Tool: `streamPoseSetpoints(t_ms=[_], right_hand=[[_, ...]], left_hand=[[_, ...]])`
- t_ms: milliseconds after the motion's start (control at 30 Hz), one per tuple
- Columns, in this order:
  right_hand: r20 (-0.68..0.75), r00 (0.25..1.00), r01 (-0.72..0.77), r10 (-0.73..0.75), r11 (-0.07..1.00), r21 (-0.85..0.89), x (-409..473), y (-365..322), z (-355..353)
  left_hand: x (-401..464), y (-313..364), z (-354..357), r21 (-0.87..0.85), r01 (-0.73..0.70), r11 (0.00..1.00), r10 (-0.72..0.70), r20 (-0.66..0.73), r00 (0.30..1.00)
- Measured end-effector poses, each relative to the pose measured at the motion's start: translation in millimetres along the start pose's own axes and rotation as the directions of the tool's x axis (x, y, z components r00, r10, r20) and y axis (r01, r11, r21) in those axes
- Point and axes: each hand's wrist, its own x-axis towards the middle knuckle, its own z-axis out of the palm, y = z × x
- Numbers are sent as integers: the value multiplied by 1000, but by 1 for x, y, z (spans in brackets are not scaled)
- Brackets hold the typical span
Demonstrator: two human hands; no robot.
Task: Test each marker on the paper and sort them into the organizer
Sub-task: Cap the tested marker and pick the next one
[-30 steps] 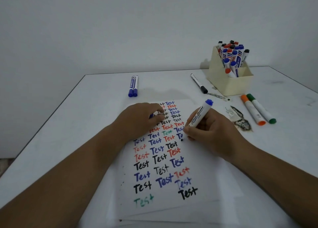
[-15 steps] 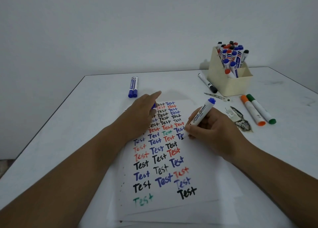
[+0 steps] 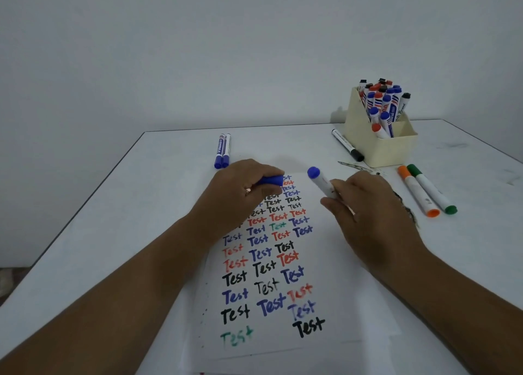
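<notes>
Lifted off the paper, the marker now rides in the right hand's pinch.
Left hand grips the blue cap; recapping looks next.

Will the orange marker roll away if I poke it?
Probably a little: the orange marker looks round and smooth, lying flat on the table. The green marker right beside it might stop it on that side. It looks stiff and light.
</notes>
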Motion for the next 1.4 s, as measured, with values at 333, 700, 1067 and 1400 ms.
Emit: streamPoseSetpoints(t_ms=[333,700,1067,1400], right_hand=[[-53,992,96,-110,970,-224,0,-8,-3],[61,980,196,-187,954,-226,-3,-9,0],[-54,998,-18,18,1000,17,6,-18,-11],[391,832,-479,393,155,864,14,-12,-22]], left_hand=[[-1,12,3,60,-160,985,162,-28,986],[2,13,0,69,-104,992,91,165,982],[2,36,2,-363,62,930,-48,50,998],[-2,-11,-3,88,190,978,-210,405,890]])
